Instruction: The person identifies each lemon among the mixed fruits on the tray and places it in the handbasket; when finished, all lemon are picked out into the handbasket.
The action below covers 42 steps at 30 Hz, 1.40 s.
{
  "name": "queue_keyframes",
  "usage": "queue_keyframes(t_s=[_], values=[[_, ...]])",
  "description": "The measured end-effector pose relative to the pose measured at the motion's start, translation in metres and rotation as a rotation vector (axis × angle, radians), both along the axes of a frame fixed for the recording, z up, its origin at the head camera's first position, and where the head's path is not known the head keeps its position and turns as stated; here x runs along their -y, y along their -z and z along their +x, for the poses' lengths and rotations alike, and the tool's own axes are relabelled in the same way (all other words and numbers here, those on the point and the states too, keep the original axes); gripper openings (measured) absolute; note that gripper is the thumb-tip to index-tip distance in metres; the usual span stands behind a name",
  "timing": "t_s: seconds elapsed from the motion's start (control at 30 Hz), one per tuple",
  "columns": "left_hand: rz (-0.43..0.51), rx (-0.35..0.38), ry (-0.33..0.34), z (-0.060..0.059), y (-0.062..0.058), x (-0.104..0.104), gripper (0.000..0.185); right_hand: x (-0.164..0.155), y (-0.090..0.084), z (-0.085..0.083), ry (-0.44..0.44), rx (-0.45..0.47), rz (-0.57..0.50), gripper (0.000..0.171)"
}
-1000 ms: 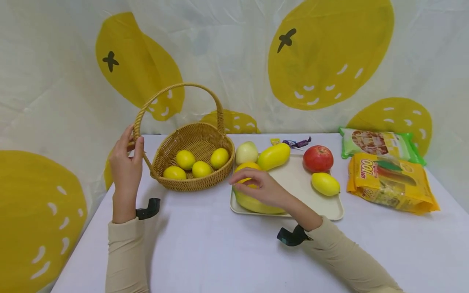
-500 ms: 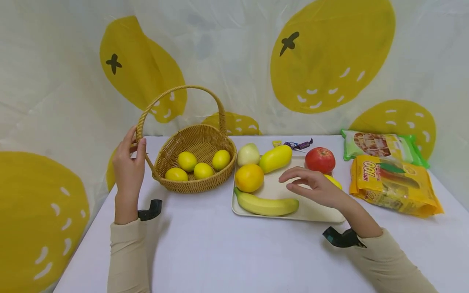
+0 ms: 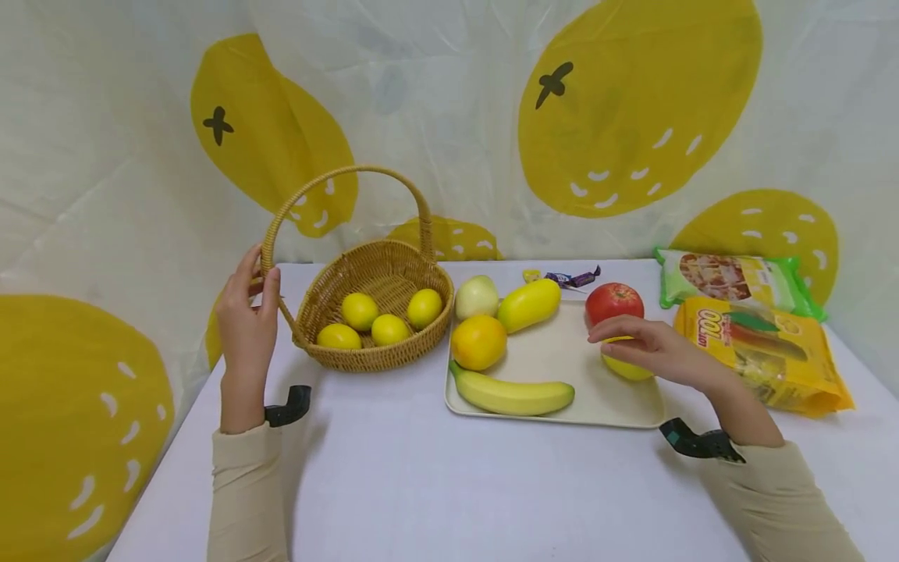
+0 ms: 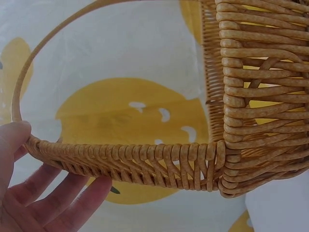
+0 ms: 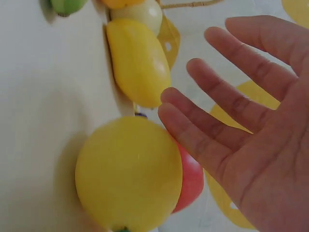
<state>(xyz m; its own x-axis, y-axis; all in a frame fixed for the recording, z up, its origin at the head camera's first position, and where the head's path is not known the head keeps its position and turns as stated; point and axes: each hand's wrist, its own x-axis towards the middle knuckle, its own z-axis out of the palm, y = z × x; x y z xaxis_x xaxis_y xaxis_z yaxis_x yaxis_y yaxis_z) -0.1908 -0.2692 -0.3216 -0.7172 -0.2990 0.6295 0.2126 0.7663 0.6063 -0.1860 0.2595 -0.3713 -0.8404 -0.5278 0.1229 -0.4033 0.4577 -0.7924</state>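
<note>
My left hand (image 3: pixel 246 320) holds the left side of the arched handle of a wicker basket (image 3: pixel 368 359), thumb on one side and fingers on the other, as the left wrist view also shows. Several yellow lemons (image 3: pixel 389 329) lie in the basket. My right hand (image 3: pixel 663 353) hovers over a lemon (image 3: pixel 625 370) at the right of a cream tray (image 3: pixel 562 351), its fingers spread and nothing in its grasp. In the right wrist view that lemon (image 5: pixel 128 174) lies below the fingertips, with a red pomegranate (image 5: pixel 192 181) partly hidden behind it.
Also at the tray are a banana (image 3: pixel 516 393), an orange (image 3: pixel 479 342), a yellow mango (image 3: pixel 530 304) and a pale round fruit (image 3: pixel 476 297). Small wrapped candies (image 3: pixel 572 278) lie behind. A yellow snack bag (image 3: pixel 765 351) and a green-edged packet (image 3: pixel 733 277) lie at the right.
My right hand has moved rightward across the tray, from above the orange and banana to above the lemon. My left hand stays on the basket handle.
</note>
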Motion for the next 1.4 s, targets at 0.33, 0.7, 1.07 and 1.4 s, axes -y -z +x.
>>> queue_keyframes(t_s=[0.33, 0.7, 1.07, 1.4], values=[[-0.011, 0.015, -0.015, 0.002, -0.002, 0.000, 0.046, -0.016, -0.002, 0.002, 0.143, 0.070, 0.108, 0.030], [-0.011, 0.018, -0.028, 0.003, -0.002, 0.001, 0.045, -0.019, 0.008, -0.007, 0.014, 0.160, 0.232, 0.047], [-0.037, 0.042, -0.051, 0.002, -0.001, -0.001, 0.047, -0.010, 0.011, -0.007, 0.009, 0.154, 0.266, 0.060], [-0.020, 0.031, -0.033, 0.001, -0.001, -0.002, 0.046, 0.015, -0.012, -0.004, -0.052, 0.020, 0.103, 0.054]])
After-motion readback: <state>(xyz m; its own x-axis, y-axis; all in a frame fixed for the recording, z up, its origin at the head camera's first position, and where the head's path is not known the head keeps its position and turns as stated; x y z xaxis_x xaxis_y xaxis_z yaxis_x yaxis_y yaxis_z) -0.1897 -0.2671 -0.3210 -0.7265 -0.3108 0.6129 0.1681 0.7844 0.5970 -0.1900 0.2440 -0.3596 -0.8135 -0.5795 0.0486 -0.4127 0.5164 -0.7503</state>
